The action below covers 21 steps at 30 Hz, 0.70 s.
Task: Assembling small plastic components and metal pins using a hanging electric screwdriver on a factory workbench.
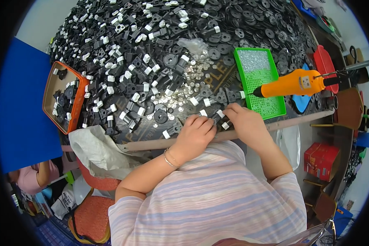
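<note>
At the table's near edge, my left hand (197,132) is closed with its fingers curled around a black plastic part with a white end (218,116). My right hand (245,123) meets it from the other side, its fingertips bent down on the same part. The palms and my own fingers cover much of it. Just beyond lie several similar black-and-white parts (221,96). Small round metal pieces (180,96) are scattered to the left of them. A black disc (160,116) rests left of my left hand.
A large heap of black and white parts (123,53) and black discs (270,22) covers the far table. A green tray (240,74) holds small screws. An orange electric screwdriver (293,83) hangs over it. An orange box (85,96) stands left; a padded rail (156,144) edges the table.
</note>
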Motion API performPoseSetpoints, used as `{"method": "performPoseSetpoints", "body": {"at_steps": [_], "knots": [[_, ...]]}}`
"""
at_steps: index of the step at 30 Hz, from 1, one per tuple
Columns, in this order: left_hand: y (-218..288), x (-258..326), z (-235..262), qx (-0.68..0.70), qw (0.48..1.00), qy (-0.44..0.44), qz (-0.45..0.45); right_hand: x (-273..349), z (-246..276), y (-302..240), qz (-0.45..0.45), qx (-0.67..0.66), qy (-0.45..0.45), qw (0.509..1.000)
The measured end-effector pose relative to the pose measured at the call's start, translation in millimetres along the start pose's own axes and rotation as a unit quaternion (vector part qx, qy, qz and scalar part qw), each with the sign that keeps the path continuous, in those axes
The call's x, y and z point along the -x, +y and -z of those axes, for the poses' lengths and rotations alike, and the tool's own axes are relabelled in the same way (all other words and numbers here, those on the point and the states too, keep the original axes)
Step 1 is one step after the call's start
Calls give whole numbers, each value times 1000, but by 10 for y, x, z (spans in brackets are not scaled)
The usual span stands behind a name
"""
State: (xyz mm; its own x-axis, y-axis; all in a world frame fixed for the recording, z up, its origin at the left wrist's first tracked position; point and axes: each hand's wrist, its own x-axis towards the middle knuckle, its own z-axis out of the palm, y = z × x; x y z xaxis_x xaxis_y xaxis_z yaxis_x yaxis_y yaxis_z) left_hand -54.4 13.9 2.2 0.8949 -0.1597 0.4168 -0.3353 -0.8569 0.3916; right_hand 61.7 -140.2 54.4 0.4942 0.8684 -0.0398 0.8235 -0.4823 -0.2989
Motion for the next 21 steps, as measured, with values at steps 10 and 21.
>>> {"method": "performPoseSetpoints", "body": {"at_steps": [10, 21], "knots": [[-304, -200, 202, -32, 992, -22, 120, -284, -95, 58, -14, -52, 91, 994], [-160, 41, 192, -52, 983, -41, 173, -366, -199, 152, 35, -25, 51, 998]]}}
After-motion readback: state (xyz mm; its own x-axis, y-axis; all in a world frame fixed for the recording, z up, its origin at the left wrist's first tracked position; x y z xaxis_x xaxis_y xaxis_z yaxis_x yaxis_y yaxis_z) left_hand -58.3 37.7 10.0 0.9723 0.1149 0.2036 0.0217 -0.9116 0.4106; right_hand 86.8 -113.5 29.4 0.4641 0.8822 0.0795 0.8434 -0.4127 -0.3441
